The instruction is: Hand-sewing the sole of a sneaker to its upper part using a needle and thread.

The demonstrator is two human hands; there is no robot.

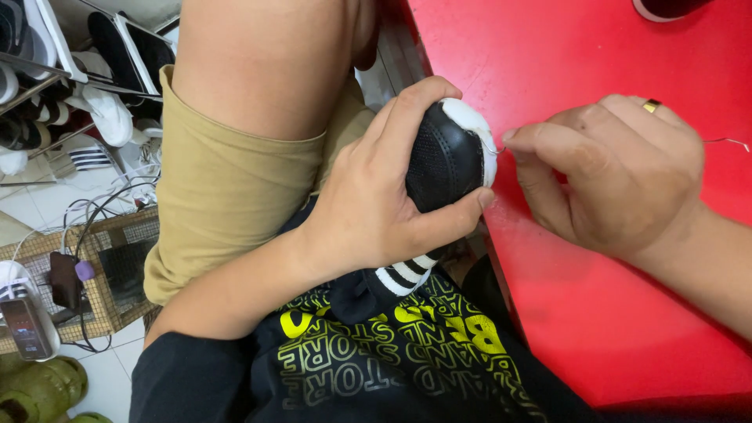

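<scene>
— What does the head view show at the centre?

— A black shoe (442, 160) with a white toe cap and white stripes along its side, held up in the air over the person's lap, just beside the edge of the red surface (611, 313).

— Which hand has it?

— The left hand (376, 211). Its grip is wrapped tight around the front of the shoe: thumb under the toe, fingers curled over the perforated black upper.

— And the other hand?

— The right hand (619, 176) sits just right of the shoe, over the red surface. Its grip is narrow, thumb and forefinger pinched on a thin curved needle (492, 149) whose tip touches the white toe cap of the shoe. There is a gold ring (651, 105) on one finger.

— Anything trailing from it?

— A fine thread (727, 142) shows to the right of that hand, well away from the shoe. I cannot tell where it ends.

— What lies left of the shoe?

— A bare knee and khaki shorts (223, 196), touching the left forearm. Farther left of the shoe, on the tiled floor, stand a shoe rack (47, 78) with several pairs, a wire basket (110, 274) with cables, and green sandals (39, 392) in the corner.

— Below the shoe?

— A black shirt (376, 352) with yellow print.
</scene>
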